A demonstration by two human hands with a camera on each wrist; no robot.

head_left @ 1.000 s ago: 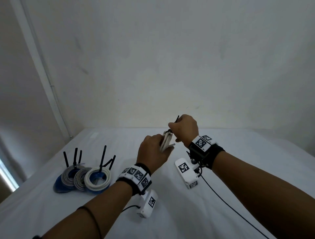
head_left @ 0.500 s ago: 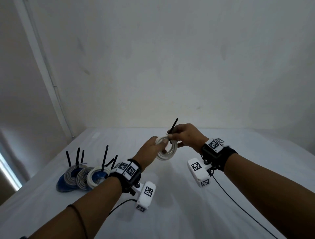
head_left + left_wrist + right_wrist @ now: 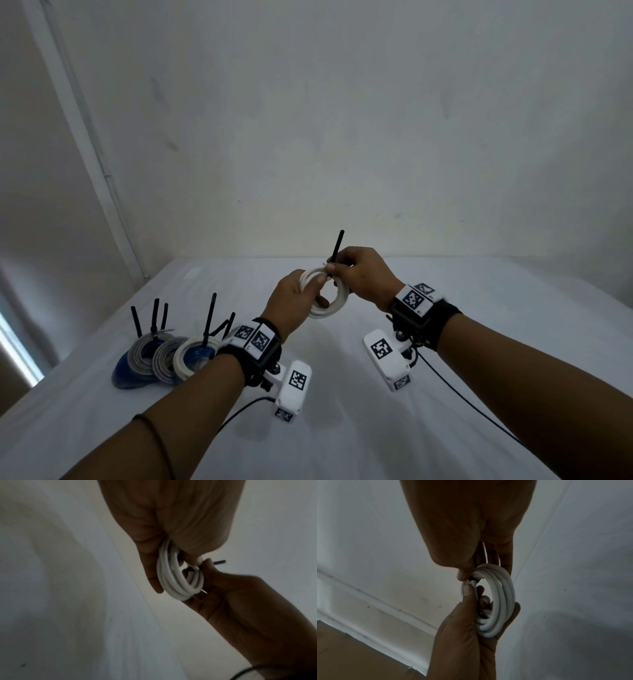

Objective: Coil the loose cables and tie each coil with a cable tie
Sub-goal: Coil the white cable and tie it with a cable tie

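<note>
White cable coil (image 3: 337, 297): held in the air above the white-covered table (image 3: 479, 342), in both hands. Its near edge is hidden behind the left hand (image 3: 291, 303), whose thumb presses on the loops and whose fingers curl through the ring. The right hand (image 3: 363, 275) pinches the top of the coil where the black cable tie (image 3: 336, 249) crosses it; the tie's buckle is covered by fingertips. The tie's free tail points up and slightly right, away from the coil. The head view shows the coil's opening almost face-on; both wrist views show it edge-on, about four turns side by side. Only the head view shows the tied coils (image 3: 164, 356), left of the held coil, tails upright.
</note>
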